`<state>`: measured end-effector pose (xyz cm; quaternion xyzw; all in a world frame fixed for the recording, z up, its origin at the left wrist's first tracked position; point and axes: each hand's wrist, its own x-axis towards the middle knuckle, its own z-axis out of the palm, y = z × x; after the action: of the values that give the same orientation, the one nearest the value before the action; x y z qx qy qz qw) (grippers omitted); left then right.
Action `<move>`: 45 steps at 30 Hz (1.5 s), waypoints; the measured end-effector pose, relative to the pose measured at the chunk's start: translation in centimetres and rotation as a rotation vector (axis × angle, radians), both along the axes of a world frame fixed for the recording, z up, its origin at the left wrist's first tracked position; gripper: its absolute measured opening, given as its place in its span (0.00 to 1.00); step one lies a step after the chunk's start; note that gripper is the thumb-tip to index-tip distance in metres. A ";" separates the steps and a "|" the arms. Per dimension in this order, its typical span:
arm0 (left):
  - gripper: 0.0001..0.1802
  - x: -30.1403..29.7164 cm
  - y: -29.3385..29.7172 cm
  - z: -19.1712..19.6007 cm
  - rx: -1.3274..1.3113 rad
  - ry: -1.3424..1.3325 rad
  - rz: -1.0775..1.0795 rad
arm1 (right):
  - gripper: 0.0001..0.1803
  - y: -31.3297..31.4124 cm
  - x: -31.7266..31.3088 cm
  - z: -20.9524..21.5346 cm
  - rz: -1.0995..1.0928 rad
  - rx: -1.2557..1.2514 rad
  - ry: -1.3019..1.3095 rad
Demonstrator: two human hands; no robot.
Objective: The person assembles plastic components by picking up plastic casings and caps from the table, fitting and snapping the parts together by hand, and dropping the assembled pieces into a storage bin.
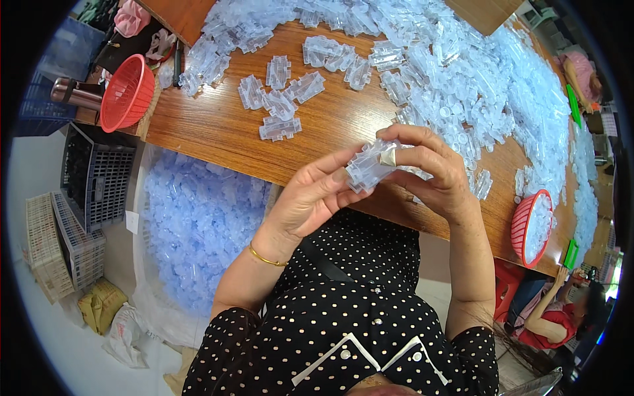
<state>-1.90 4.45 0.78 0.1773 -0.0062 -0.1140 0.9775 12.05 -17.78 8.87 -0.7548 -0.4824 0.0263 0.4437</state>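
**Clear plastic piece (pixel 367 173) held between left hand (pixel 310 191) and right hand (pixel 436 165)**

The piece sits directly between the fingertips, touched by both hands, neither clearly nearer. Its long axis seems to slant from the left fingertips up toward the right, though the transparent plastic blurs its outline. Both hands are narrowed in a pinch on it, one at each end. Loose pieces (pixel 279 104) lie beyond the left hand, a heap (pixel 462 72) beyond the right.
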 end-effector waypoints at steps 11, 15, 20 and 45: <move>0.38 -0.7 -2.4 0.6 -0.104 0.033 -0.065 | 0.20 -1.1 -0.5 0.9 0.052 -0.099 -0.150; 0.42 -0.6 -3.5 1.2 0.129 0.043 0.052 | 0.29 -0.3 -2.2 1.2 -0.019 -0.138 -0.041; 0.44 -0.8 -2.8 2.2 0.127 0.059 0.016 | 0.30 -0.4 -2.9 -0.3 -0.044 -0.027 0.033; 0.44 -1.3 -3.2 2.9 0.276 0.066 -0.004 | 0.29 -1.0 -5.2 -0.9 -0.098 0.013 0.060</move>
<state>-3.24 1.21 3.63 0.3061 0.0414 -0.1213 0.9433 6.87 -18.75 8.01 -0.7734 -0.4317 0.0242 0.4635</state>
